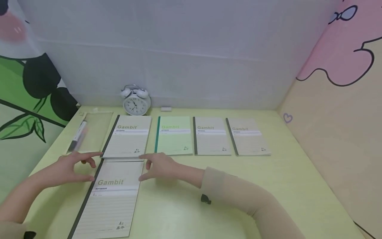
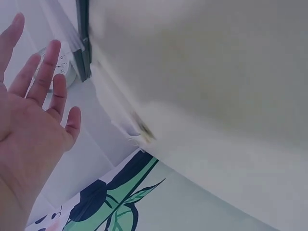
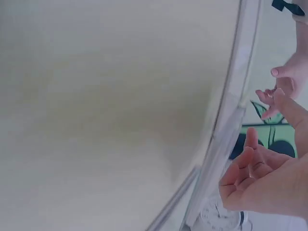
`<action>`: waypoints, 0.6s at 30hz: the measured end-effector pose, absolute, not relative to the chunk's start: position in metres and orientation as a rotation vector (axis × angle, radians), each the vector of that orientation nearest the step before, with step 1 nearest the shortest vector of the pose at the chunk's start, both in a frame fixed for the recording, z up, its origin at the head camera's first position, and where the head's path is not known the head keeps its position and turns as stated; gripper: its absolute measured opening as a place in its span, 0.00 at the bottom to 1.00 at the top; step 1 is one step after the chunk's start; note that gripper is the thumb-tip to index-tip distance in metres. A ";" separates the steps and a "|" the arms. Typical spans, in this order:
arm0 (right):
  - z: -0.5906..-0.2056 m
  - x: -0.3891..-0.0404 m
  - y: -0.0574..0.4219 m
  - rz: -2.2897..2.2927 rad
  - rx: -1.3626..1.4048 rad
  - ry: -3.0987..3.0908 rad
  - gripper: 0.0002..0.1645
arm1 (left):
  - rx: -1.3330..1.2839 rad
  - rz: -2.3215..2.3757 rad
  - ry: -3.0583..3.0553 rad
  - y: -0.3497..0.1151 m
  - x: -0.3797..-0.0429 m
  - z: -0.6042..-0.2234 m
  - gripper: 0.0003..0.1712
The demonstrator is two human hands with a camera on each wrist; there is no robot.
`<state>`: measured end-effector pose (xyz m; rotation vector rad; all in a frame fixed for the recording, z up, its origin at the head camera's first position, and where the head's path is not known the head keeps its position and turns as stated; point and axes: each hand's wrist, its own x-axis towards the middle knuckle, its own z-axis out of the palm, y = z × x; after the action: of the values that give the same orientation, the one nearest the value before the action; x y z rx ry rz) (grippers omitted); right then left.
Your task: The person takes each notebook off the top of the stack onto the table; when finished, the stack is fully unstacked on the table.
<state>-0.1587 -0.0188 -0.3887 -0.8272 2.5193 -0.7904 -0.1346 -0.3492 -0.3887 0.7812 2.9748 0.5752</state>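
A white notebook with a dark spine (image 1: 114,207) lies at the front left of the table, its top edge against the lower edge of another white notebook (image 1: 126,142). My left hand (image 1: 65,169) is at their left side, index fingertip by the upper notebook's corner and thumb by the lower one's spine. Opposite it, my right hand (image 1: 161,166) has its index fingertip at the upper notebook's lower right corner and its thumb at the lower one's right edge. Neither hand grips anything. The left wrist view shows the left palm (image 2: 36,120) with loosely spread fingers.
To the right, a green notebook (image 1: 174,142) and two white notebooks, one in the middle (image 1: 212,142) and one farthest right (image 1: 249,142), continue the row. Behind stand a white alarm clock (image 1: 136,105) and a small white block (image 1: 166,109). A marker (image 1: 79,132) lies in a clear tray (image 1: 101,132) at left.
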 end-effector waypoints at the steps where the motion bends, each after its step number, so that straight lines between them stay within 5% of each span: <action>1: -0.386 -0.163 -0.017 -0.806 -0.824 2.521 0.44 | 0.753 0.565 2.982 -0.348 -0.139 -0.386 0.43; 18: -0.389 -0.231 -0.014 -1.126 -0.744 2.560 0.48 | 0.330 0.636 2.936 -0.332 -0.204 -0.385 0.60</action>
<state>-0.2306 -0.0140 -0.3894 -0.7440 2.5596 -1.1260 -0.2043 -0.3325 -0.3851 0.3295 2.9360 0.6361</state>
